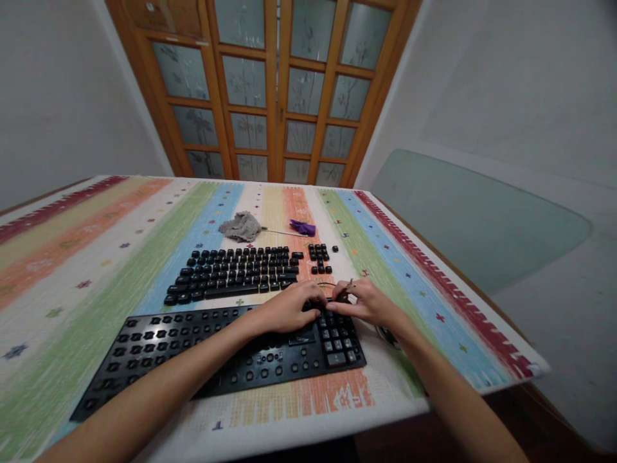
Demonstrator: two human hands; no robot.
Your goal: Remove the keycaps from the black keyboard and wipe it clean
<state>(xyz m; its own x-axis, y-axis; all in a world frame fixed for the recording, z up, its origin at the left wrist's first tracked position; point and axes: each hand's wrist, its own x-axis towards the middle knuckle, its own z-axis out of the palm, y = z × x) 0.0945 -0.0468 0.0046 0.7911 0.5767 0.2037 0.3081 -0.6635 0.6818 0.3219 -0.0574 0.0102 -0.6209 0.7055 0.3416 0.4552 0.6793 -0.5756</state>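
A black keyboard [270, 370] lies tilted before me, its main section bare of keycaps and showing round sockets. Keycaps [336, 344] still sit on the number pad at its right. My left hand [294, 307] rests over the keyboard's upper right part, fingers curled and thumb bent in, close to the number pad's top. Beside it, my right hand [361, 301] is closed in a pinch, with a small thin item [351, 283] showing above the fingers. What each set of fingertips grips is hidden. A thin black cable [326, 283] passes behind the hands.
Loose black keycaps [241, 270] lie in keyboard order behind the keyboard, with a smaller group [319, 257] to the right. Farther back are a crumpled grey cloth [240, 227], a thin rod [284, 232] and a purple item [303, 227]. A striped tablecloth [400, 257] covers the table.
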